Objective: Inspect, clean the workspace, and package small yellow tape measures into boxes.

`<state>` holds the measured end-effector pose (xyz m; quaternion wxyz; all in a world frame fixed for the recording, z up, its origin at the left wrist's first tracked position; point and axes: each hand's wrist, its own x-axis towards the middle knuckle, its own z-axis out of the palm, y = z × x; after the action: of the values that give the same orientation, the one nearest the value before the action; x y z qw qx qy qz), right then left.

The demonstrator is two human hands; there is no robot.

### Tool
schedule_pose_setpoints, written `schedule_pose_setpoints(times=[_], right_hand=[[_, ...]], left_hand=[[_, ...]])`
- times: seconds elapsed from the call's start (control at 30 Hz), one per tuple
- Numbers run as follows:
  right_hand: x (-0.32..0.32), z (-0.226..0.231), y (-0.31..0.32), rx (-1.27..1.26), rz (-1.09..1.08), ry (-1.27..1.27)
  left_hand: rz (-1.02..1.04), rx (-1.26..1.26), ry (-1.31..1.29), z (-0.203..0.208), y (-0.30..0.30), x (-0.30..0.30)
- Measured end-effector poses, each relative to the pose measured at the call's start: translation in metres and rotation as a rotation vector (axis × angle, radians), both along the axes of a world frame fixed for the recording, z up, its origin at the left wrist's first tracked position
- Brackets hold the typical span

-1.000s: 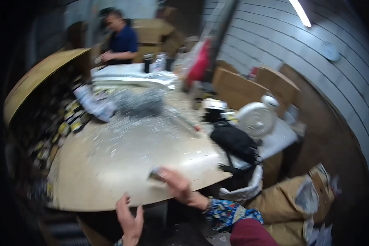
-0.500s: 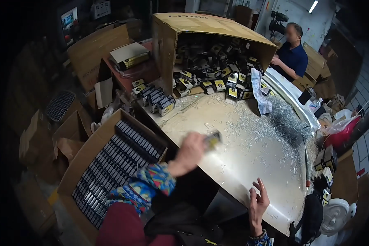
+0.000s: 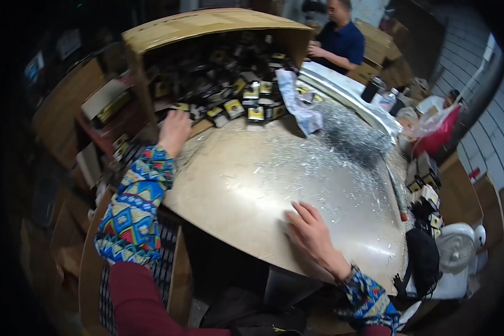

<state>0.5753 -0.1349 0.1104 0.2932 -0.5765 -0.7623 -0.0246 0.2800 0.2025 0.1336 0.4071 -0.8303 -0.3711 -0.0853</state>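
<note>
Small black-and-yellow boxes (image 3: 233,108) fill a large cardboard carton (image 3: 218,21) lying on its side and spill from its mouth. At the left of that mouth is my left hand (image 3: 175,133), its fingers closed on a small box (image 3: 180,106) and partly hidden by my own hand. My right hand (image 3: 311,232) hovers low over the near part of the metal-topped table (image 3: 224,218), empty, with its fingers apart. Thin loose metal pins (image 3: 358,134) lie heaped at the table's far right and scattered toward the middle.
A crumpled patterned cloth (image 3: 301,103) lies beside the pin heap. By my left leg stands an open carton (image 3: 182,269) of tightly packed rows. A white fan (image 3: 456,250) and a black bag (image 3: 421,255) are on the right. Across the table is another person (image 3: 341,42).
My left hand has moved up to the carton's mouth; the small box it carried over the table's near edge is no longer seen there. My right hand has come forward over the table. The view has swung right.
</note>
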Motion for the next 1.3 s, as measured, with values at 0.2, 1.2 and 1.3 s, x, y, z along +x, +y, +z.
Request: schedule_pose_setpoints(times=[0.2, 1.2, 1.3], right_hand=[[0.066, -0.028, 0.110, 0.019, -0.392, -0.212], [0.061, -0.041, -0.029, -0.129, -0.285, -0.125], [0.054, -0.055, -0.025, 0.067, -0.217, -0.115]], left_hand=[[-0.211, -0.151, -0.191, 0.048, -0.077, 0.040], [-0.241, -1.825, -1.622, -0.034, -0.316, 0.036], [-0.072, -1.977, -1.803, -0.035, -0.348, 0.031]])
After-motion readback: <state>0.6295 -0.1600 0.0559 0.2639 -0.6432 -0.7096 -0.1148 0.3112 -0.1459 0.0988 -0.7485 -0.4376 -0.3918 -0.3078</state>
